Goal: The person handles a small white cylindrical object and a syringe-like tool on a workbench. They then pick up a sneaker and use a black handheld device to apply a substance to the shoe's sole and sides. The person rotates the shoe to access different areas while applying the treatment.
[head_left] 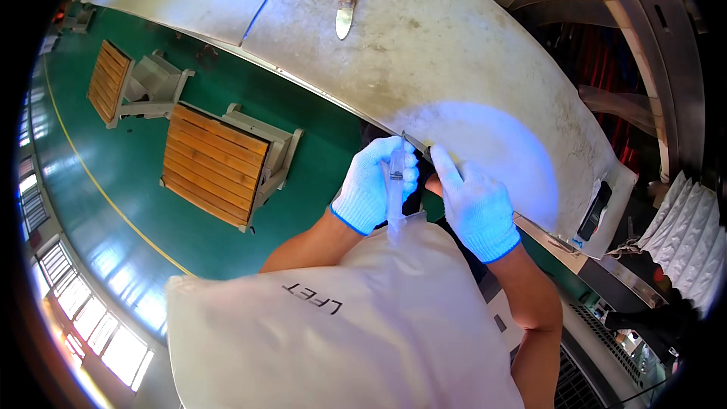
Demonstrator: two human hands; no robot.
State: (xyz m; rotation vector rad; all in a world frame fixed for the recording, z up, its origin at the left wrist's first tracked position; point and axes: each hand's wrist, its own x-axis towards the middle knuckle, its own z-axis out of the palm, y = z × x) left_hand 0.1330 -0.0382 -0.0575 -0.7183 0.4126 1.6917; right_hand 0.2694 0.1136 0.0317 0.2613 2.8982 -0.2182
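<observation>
My left hand (371,185), in a white knit glove, is closed round a clear plastic syringe (396,182). The syringe stands nearly upright, its narrow tip pointing toward the table edge. My right hand (475,204), gloved the same way, grips a thin dark tool (425,153) with its index finger stretched along it. The tool's slim front end reaches toward the syringe tip; whether the two touch I cannot tell. The fingers hide most of the tool, so its kind is unclear. Both hands are at the near edge of a pale, stained worktable (432,45).
A wooden-handled knife (346,7) lies far up the table. A black object (595,210) sits at the right end, beside a white ribbed hose (685,238). Two wooden-slatted seats (212,163) stand on the green floor to the left. White cloth (341,333) covers my front.
</observation>
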